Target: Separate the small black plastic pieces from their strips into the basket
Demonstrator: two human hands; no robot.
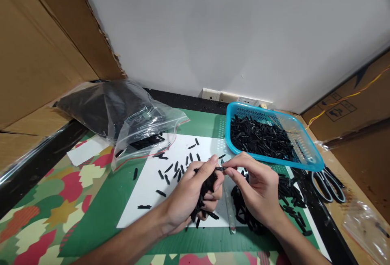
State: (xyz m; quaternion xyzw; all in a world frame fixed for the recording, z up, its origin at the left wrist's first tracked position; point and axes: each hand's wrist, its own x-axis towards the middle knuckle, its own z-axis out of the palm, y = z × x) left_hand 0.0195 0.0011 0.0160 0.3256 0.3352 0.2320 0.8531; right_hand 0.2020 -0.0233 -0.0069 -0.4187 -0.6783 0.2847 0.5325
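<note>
My left hand [191,194] is cupped around a bundle of small black strips [207,194], with thumb and forefinger pinching the end of one strip [221,168]. My right hand [256,187] pinches the other end of that same strip. Both hands hover over a white sheet [146,187] strewn with several loose black strips [170,171]. A heap of black strips [289,194] lies just right of my right hand.
A blue plastic basket [304,151] full of black strips stands at the back right. Black-handled scissors [327,183] lie beside it. Clear zip bags [134,122] with dark contents sit at the back left. Cardboard boxes flank both sides; a wall stands behind.
</note>
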